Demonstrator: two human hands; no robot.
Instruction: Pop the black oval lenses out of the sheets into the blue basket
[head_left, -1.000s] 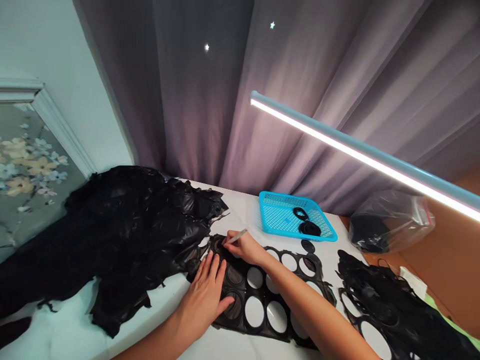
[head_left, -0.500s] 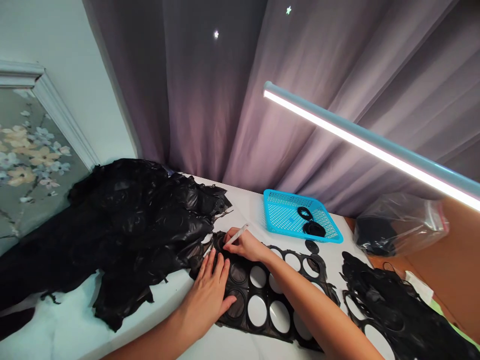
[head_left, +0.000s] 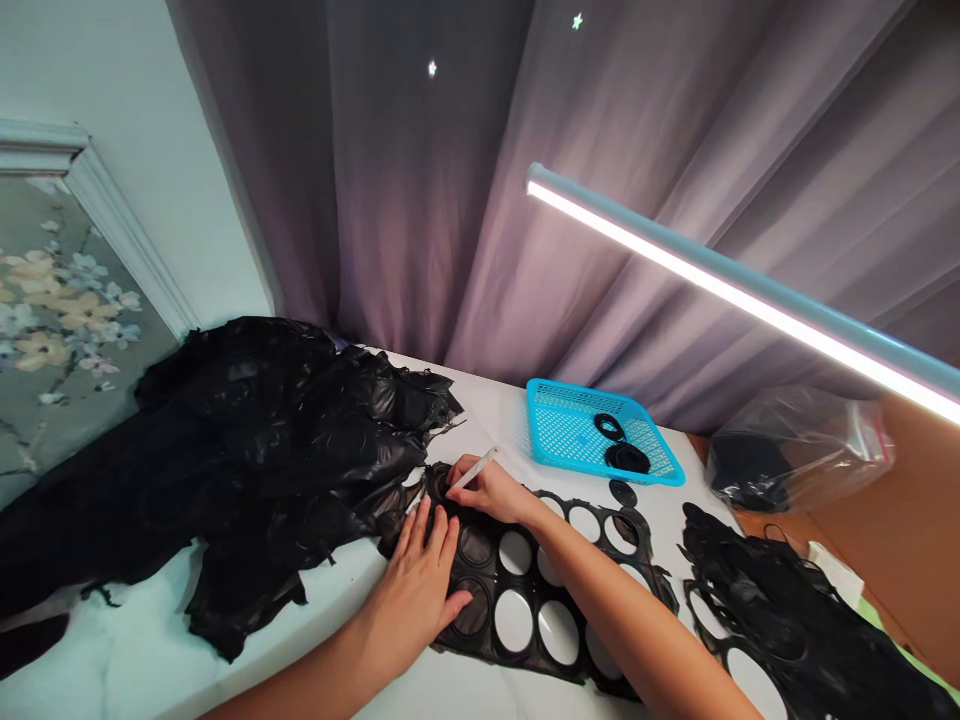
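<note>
White pen-like tool is pinched in right hand, tail slanting toward far edge of table, left hand splayed flat on black die-cut sheet.

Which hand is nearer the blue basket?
Right: the right hand is lower left of the basket in view; the left hand is farther down and left, on the black sheet.

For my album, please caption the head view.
Left hand rests on a black sheet with round openings; right hand holds a slim white tool; blue basket beyond.
</note>
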